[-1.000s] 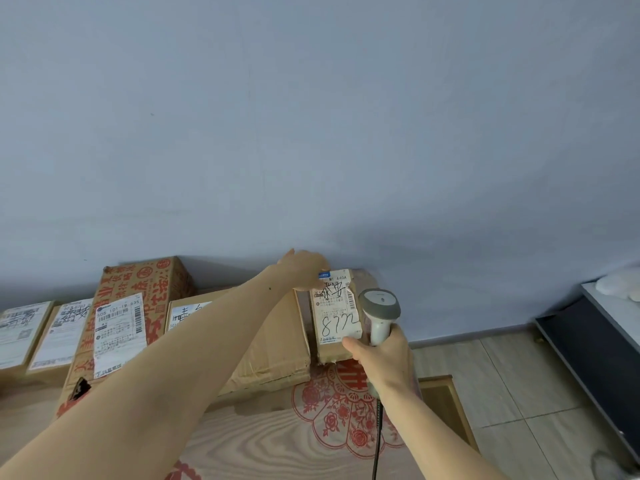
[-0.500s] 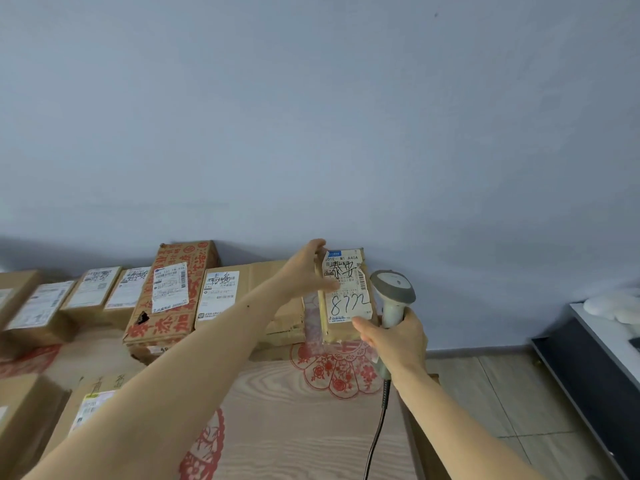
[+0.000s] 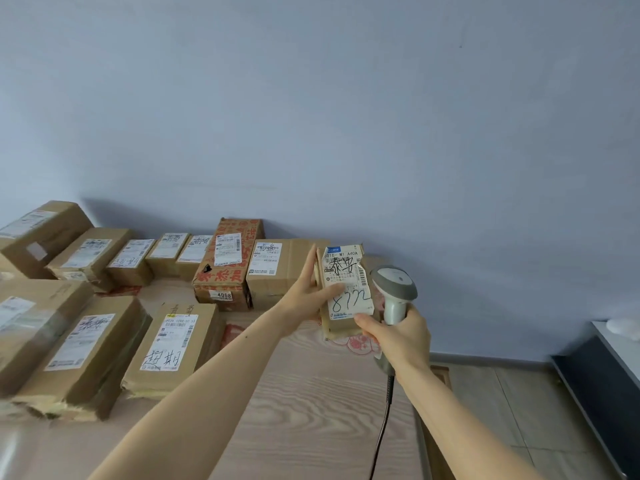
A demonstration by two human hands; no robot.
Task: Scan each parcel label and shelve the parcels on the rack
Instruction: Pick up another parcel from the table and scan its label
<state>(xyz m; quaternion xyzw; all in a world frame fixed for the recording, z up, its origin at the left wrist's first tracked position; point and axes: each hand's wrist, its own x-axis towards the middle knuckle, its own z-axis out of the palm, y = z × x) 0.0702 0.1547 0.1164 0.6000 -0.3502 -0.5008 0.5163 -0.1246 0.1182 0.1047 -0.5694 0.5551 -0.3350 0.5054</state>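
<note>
My left hand (image 3: 308, 293) grips a small brown parcel (image 3: 341, 325) by its left edge, thumb across the white label marked 8772. The parcel stands upright, lifted just above the wooden table (image 3: 311, 393). My right hand (image 3: 398, 336) holds a grey handheld barcode scanner (image 3: 393, 289) by its handle, right beside the parcel, and its forefinger touches the parcel's lower right corner. The scanner's cable (image 3: 382, 427) hangs down off the table edge.
Several labelled cardboard parcels lie on the table: a row along the blue wall including a red-printed box (image 3: 225, 265) and a plain one (image 3: 277, 271), and larger ones at front left (image 3: 173, 344). A dark cabinet (image 3: 602, 386) stands on the tiled floor at right.
The view has swung left and down, showing more parcels. My left hand has lifted the small parcel from its place by the wall and brought it nearer; the scanner stays beside it.
</note>
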